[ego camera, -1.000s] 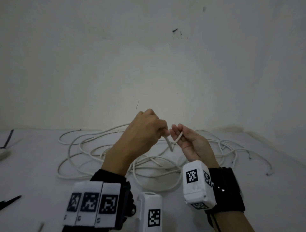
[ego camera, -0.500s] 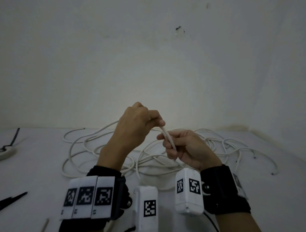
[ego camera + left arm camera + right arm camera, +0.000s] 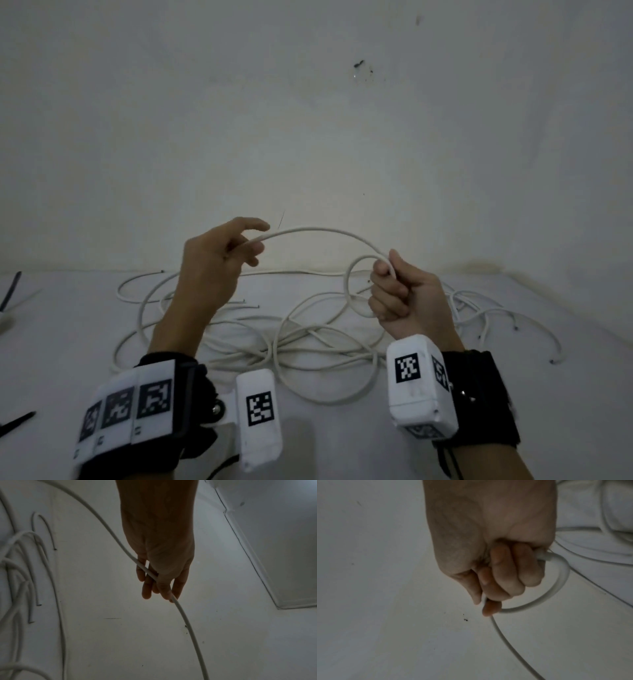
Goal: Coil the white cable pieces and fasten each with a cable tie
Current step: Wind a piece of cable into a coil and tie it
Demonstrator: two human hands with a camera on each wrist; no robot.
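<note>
A white cable (image 3: 322,230) arcs in the air between my two hands. My left hand (image 3: 239,250) holds it loosely, thumb over the cable and fingers part-stretched; in the left wrist view the cable (image 3: 187,622) runs under the thumb of that hand (image 3: 159,574). My right hand (image 3: 394,291) is a fist around the other stretch, with a small loop (image 3: 352,284) standing out to its left. The right wrist view shows the same loop (image 3: 556,588) curling out of the fist (image 3: 501,574). More white cable pieces (image 3: 308,339) lie tangled on the white table (image 3: 51,342) below.
Black cable ties lie at the table's left, one near the front (image 3: 17,419) and one further back (image 3: 10,291). A white wall (image 3: 308,137) rises right behind the cable pile. Loose cable ends (image 3: 513,325) spread towards the right.
My hands have drawn apart from a close pinch at the middle. The cable now spans them in a raised arc, and the right hand has closed into a fist around a small loop.
</note>
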